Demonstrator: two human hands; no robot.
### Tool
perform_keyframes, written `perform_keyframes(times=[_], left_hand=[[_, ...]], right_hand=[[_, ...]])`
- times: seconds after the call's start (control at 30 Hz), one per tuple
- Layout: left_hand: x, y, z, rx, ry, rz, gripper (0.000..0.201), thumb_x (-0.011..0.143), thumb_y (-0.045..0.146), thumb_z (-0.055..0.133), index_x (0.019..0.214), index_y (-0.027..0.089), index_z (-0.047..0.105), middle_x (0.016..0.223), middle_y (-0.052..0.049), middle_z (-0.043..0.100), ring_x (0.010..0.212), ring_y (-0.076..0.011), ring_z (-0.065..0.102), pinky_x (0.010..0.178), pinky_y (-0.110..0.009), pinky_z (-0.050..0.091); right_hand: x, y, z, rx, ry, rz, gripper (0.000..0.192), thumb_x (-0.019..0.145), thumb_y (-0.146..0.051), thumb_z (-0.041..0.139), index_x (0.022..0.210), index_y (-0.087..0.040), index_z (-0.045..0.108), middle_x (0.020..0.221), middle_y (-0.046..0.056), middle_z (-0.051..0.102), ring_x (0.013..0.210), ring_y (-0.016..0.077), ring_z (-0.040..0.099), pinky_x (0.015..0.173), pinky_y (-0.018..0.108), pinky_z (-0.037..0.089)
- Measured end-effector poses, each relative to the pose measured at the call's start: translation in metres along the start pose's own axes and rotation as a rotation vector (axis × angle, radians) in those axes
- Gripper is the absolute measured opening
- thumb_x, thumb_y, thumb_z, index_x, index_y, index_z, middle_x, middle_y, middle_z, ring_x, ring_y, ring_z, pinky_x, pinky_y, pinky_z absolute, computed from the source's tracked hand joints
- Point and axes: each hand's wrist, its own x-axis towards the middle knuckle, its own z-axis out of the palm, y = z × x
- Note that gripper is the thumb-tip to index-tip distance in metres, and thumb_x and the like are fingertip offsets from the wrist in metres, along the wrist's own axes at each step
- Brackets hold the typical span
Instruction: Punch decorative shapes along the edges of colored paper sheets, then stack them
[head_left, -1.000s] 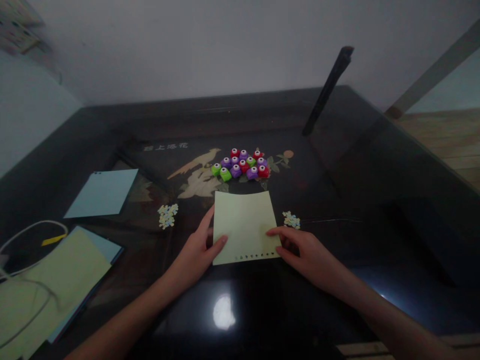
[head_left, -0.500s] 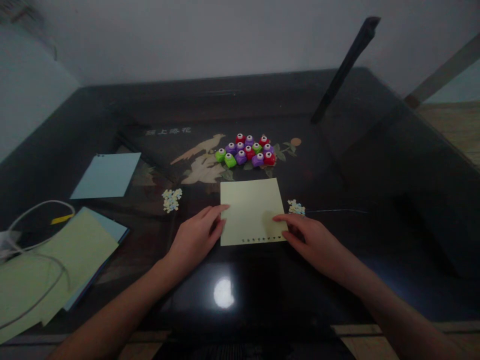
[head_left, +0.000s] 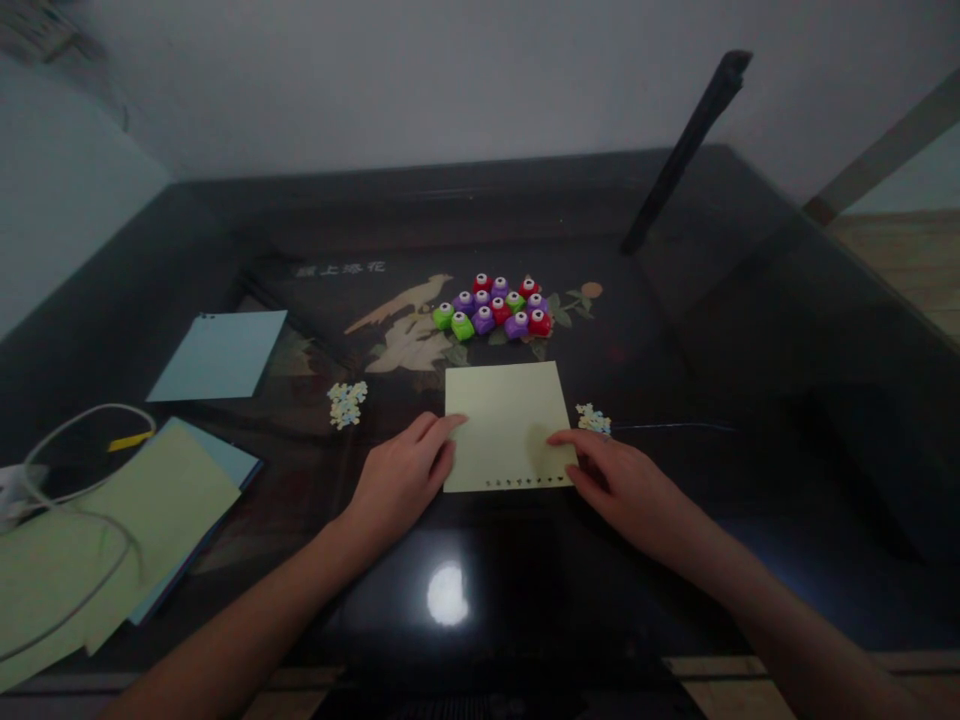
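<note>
A pale yellow sheet of paper lies flat on the dark table before me, with a row of small punched shapes along its near edge. My left hand rests at its left edge, index fingertip on the paper and the thumb apart from it. On the right side, my right hand lays its index finger on the sheet, the thumb beside the lower right corner. Beyond the paper stand several craft punches in red, purple and green. Small paper cutouts are heaped left of the sheet, and another heap of cutouts lies near my right hand.
A blue sheet with punched holes in its far corner lies at the left. Nearer, yellow and blue sheets overlap under a white cable. A dark upright post rises at the back right, before the wall.
The view has shifted slightly, so everything sits a little lower in the picture. My hands and the paper hold nearly the same places, the left index finger still on the sheet.
</note>
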Motion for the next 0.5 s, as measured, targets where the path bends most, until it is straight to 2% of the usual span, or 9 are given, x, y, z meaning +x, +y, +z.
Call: perform_keyframes(times=[0.27, 0.5], left_hand=[[-0.0005, -0.0004, 0.0002, -0.013, 0.011, 0.026, 0.033, 0.095, 0.021, 0.041, 0.126, 0.021, 0.052, 0.099, -0.004, 0.061, 0.084, -0.017, 0.063, 0.07, -0.028, 0.053], [-0.0016, 0.0017, 0.0005, 0.03, 0.003, 0.051, 0.037, 0.095, 0.024, 0.042, 0.131, 0.023, 0.051, 0.101, -0.005, 0.061, 0.083, -0.0168, 0.063, 0.068, -0.027, 0.053]], right_hand=[[-0.0001, 0.0037, 0.0012, -0.02, 0.056, -0.038, 0.036, 0.084, -0.011, 0.042, 0.114, -0.016, 0.06, 0.111, 0.012, 0.069, 0.101, 0.0228, 0.066, 0.088, 0.041, 0.051], [0.0, 0.0034, 0.0033, -0.018, 0.046, -0.021, 0.035, 0.085, -0.011, 0.042, 0.115, -0.014, 0.06, 0.113, 0.014, 0.068, 0.102, 0.0239, 0.065, 0.09, 0.042, 0.05]])
